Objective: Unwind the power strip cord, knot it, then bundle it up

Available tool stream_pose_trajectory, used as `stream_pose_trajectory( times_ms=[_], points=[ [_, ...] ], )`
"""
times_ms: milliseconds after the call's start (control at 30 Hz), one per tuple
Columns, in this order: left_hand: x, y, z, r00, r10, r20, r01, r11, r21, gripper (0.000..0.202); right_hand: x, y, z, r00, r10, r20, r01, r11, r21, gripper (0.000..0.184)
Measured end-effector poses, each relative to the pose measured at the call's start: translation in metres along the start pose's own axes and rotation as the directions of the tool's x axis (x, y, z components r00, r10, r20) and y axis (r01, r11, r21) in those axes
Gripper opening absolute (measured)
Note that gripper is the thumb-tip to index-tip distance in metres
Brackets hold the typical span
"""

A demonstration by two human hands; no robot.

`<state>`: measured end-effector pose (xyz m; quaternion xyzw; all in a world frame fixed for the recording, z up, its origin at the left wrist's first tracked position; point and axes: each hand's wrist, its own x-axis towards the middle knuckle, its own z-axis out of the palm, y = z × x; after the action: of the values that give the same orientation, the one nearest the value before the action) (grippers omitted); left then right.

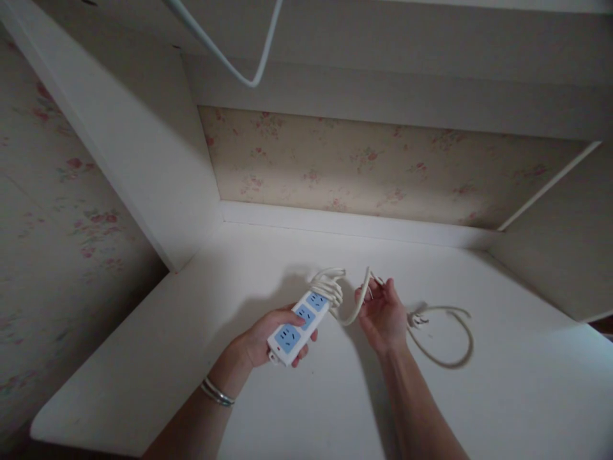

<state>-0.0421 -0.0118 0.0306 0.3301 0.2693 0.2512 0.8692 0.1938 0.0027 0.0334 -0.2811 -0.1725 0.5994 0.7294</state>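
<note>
My left hand grips a white power strip with blue socket faces, its thumb lying across the middle socket. The strip is tilted, far end to the right. Several turns of an off-white cord are wrapped round that far end. From there the cord sags across to my right hand, which is palm up with fingers curled about it. Beyond the right wrist, the cord's loose end curves in a loop over the white surface, and a plug shows beside the hand. My right fingertips are partly hidden by the cord.
A white desktop lies beneath both hands, with a raised strip along its back. White panels stand at the sides, and a shelf overhangs the back. A pale cable hangs at upper left. Flowered wallpaper covers the wall.
</note>
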Motion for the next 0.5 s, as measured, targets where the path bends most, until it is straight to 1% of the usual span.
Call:
stream_pose_trajectory(
  times_ms=[67, 167, 233, 300, 333, 400, 500],
  points=[
    [0.001, 0.002, 0.000, 0.997, 0.060, -0.042, -0.063, 0.994, -0.088, 0.034, -0.001, 0.001, 0.003, 0.999, 0.039, 0.023, -0.040, 0.999, 0.021, 0.024],
    [-0.001, 0.006, 0.000, 0.994, 0.106, -0.030, -0.110, 0.977, -0.183, 0.031, -0.007, 0.012, 0.008, 0.986, 0.123, 0.111, -0.120, 0.992, -0.035, 0.033],
    [-0.003, 0.007, 0.000, 0.990, 0.141, 0.003, -0.137, 0.968, -0.211, 0.030, -0.011, 0.020, 0.011, 0.968, 0.180, 0.174, -0.153, 0.976, -0.157, 0.034],
    [-0.004, 0.007, -0.001, 0.986, 0.166, 0.034, -0.154, 0.963, -0.222, 0.030, -0.015, 0.026, 0.011, 0.951, 0.229, 0.209, -0.156, 0.936, -0.316, 0.035],
    [-0.004, 0.007, -0.002, 0.984, 0.170, 0.048, -0.156, 0.962, -0.224, 0.029, -0.016, 0.028, 0.011, 0.948, 0.241, 0.209, -0.148, 0.913, -0.381, 0.035],
    [-0.004, 0.006, -0.002, 0.985, 0.155, 0.081, -0.133, 0.965, -0.226, 0.029, -0.016, 0.030, 0.010, 0.954, 0.235, 0.187, -0.130, 0.883, -0.451, 0.036],
    [-0.005, 0.004, -0.002, 0.981, 0.105, 0.164, -0.073, 0.979, -0.189, 0.029, -0.015, 0.033, 0.010, 0.955, 0.237, 0.177, -0.131, 0.875, -0.466, 0.029]
  ],
)
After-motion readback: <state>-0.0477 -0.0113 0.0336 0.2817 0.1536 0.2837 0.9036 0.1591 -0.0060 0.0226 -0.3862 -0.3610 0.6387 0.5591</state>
